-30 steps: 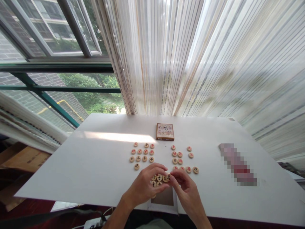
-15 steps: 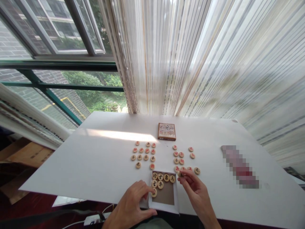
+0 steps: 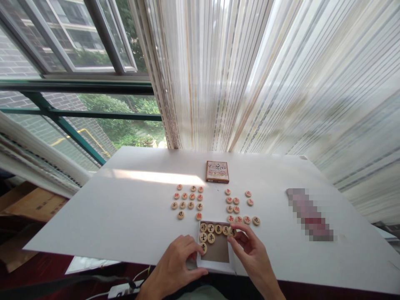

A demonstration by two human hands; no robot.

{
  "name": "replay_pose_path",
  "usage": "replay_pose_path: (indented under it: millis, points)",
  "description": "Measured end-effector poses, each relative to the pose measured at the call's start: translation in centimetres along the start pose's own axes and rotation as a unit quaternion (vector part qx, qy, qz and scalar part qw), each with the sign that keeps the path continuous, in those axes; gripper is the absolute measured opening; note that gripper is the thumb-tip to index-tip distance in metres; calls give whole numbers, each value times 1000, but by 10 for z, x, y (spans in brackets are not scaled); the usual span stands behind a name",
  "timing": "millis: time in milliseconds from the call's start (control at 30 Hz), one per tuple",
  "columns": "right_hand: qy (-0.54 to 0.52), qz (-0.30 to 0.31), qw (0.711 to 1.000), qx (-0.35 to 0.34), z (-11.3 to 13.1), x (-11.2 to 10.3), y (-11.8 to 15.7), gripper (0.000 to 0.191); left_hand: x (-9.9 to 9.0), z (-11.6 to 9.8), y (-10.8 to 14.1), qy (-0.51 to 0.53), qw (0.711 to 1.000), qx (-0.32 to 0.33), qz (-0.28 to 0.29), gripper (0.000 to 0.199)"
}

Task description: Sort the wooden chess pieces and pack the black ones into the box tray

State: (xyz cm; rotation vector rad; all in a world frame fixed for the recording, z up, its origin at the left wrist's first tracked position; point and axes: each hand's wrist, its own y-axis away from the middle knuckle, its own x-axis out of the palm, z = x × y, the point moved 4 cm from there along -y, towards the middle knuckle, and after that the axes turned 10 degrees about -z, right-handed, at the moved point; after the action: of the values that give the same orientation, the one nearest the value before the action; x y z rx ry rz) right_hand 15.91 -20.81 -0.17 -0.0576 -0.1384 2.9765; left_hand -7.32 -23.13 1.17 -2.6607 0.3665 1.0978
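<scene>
My right hand [image 3: 251,248] pinches a round wooden Chinese chess piece [image 3: 232,231] with a black character, tilted over the right wall of the shallow open box [image 3: 215,265]. Several black-lettered pieces lie flat inside it, along the far wall and down the left side. My left hand [image 3: 179,260] steadies that box at its near left corner. Its index fingertip touches the lowest piece [image 3: 203,248] in the left column, and its thumb lies by the near wall. Just beyond the box, red and black pieces [image 3: 191,205] stand in loose rows, with a second group [image 3: 236,209] to the right.
A printed box lid [image 3: 217,171] lies farther back on the white table [image 3: 93,225]. At the right is a blurred-out flat object [image 3: 311,214]. Striped string curtains [image 3: 212,83] hang behind the table, beside a window. A power strip [image 3: 123,288] is below the near edge.
My right hand has carried its piece slightly left, from outside the box to over its right wall, and turned the lettered face more into view. My left hand stays at the box.
</scene>
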Motion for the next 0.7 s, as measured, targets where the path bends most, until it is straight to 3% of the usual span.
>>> replay_pose_path:
  millis: [200, 367, 533, 700]
  points:
    - [26, 3, 1000, -2, 5, -1, 3, 29, -3, -3, -3, 6, 1000, 3, -10, 35]
    - [55, 12, 998, -13, 11, 0, 9, 30, -11, -11, -9, 72, 996, -11, -59, 19]
    - [150, 26, 978, -141, 26, 9, 19, 29, -3, -26, -20, 189, 975, -82, -79, 24]
    - [161, 63, 953, -248, 31, 24, 28, 39, 17, -32, -23, 327, 933, -140, -63, 25]
